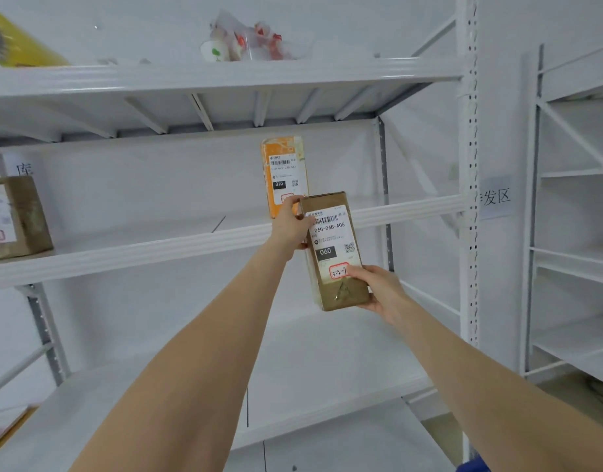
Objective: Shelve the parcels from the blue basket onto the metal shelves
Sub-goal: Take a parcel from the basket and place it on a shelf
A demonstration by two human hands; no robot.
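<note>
Outstretched left hand and right hand gripped box at shelf front edge, unplaced; orange parcel already shelved.

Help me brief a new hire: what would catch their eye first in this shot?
First, the brown parcel, labelled 060, held up at centre in front of the middle shelf: the left hand grips its top corner, the right hand its lower end. Behind it an orange parcel stands upright on that shelf, and a brown box sits at its far left.
</note>
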